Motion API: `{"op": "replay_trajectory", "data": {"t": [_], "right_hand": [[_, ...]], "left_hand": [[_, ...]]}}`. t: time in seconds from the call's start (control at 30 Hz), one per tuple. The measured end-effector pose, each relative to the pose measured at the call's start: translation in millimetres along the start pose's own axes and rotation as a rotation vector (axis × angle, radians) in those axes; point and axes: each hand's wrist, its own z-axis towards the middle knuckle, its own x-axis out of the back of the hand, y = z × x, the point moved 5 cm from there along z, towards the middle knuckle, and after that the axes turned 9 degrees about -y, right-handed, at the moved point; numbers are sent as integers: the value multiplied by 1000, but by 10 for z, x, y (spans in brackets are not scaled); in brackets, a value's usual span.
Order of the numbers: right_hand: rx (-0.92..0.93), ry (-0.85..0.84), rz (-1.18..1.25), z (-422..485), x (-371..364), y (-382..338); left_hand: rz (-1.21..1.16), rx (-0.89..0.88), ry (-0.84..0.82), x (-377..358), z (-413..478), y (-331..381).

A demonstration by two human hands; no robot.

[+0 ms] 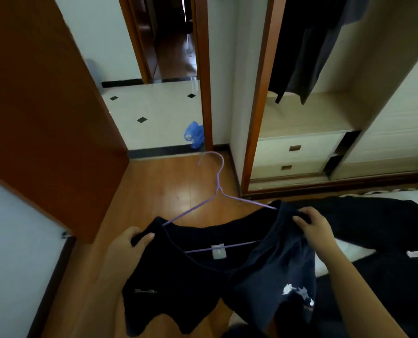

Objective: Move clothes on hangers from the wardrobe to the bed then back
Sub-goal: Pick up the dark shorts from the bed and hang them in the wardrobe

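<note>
Head view, one moment of the wardrobe-to-bed transfer. At far left stands a brown wooden door (pixel 44 106), with wooden floor (pixel 166 186) beyond its near edge. The left hand (pixel 129 242) pinches the left shoulder of a dark shirt (pixel 203 272), thumb on top and fingers curled under the cloth. The shirt sits on a purple wire hanger (pixel 217 189), held near the body over the floor at the bed's edge. The hanger's hook points away toward the far wall and its lower bar shows through the neck opening beside a pale label. A blue bag (pixel 194 134) lies on the tiled floor beyond the hook. The right hand (pixel 315 225) grips the right shoulder of the shirt, fingers closed on bunched cloth where the hanger arm enters. Below it hangs dark cloth with a white print; whether it is a fold of the same shirt or a second piece cannot be told. At far right, the open wardrobe (pixel 300 118) holds hanging dark clothes (pixel 308 45) above two drawers (pixel 295 152). At near right, other dark garments (pixel 373 220) lie spread on the bed (pixel 354 250). Judged progress: partway, with pieces in both places and one in hand; the direction of this carry cannot be read from the view
</note>
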Motion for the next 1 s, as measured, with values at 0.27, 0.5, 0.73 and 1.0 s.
{"op": "replay_trajectory", "data": {"t": [0.27,0.5,0.73,1.0], "right_hand": [[-55,21,-10,1310,151,-329],[-119,-84,50,2310,178,-733],[-308,179,-227,2853,725,-849],[-621,599,-146,2511,1259,-167]], "left_hand": [[222,-110,43,10,1626,632],[174,-250,81,54,3335,1282],[92,-310,-143,-563,4655,2001],[207,-683,-383,-1637,4975,3130]]}}
